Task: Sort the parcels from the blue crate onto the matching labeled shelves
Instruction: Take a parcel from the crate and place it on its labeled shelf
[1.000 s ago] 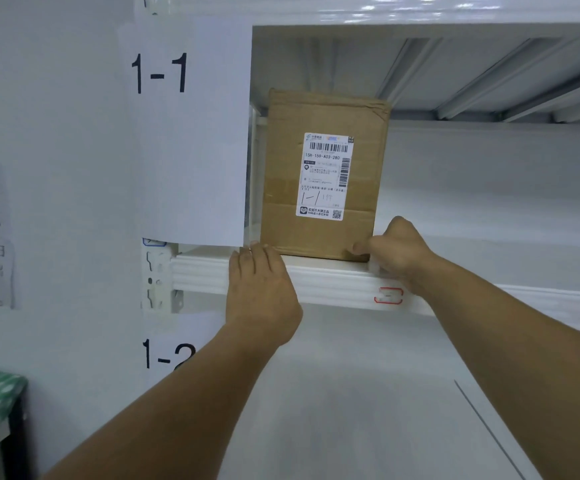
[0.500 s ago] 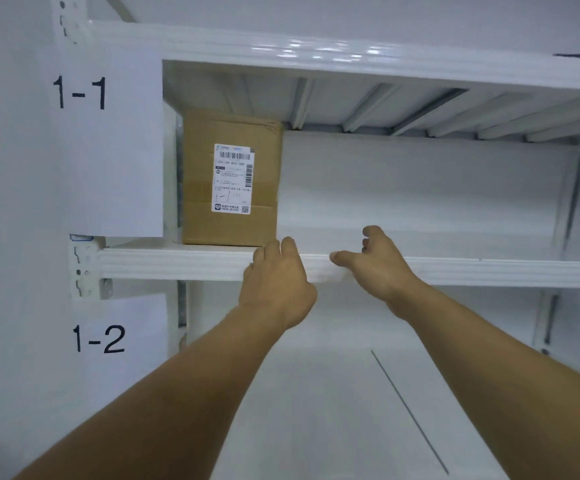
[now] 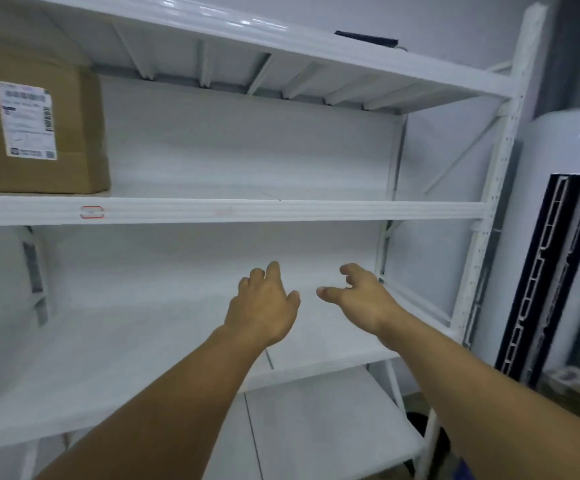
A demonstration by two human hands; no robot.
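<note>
A brown cardboard parcel [image 3: 35, 133] with a white shipping label stands upright at the far left of the upper white shelf [image 3: 281, 210]. My left hand [image 3: 264, 306] and my right hand [image 3: 357, 299] hover side by side in front of the shelf below [image 3: 125, 341], well to the right of and lower than the parcel. Both hands hold nothing, with fingers loosely spread. The blue crate and the shelf number signs are out of view.
The white metal rack has a right upright post [image 3: 489, 202] and a lower shelf [image 3: 316, 427]. A tall white appliance with a black vent strip [image 3: 551, 271] stands right of the rack. A dark flat object [image 3: 366, 38] lies on the top shelf.
Both hands have left the parcel and the shelf edge and dropped lower. The view has swung right, so the parcel now sits at the far left.
</note>
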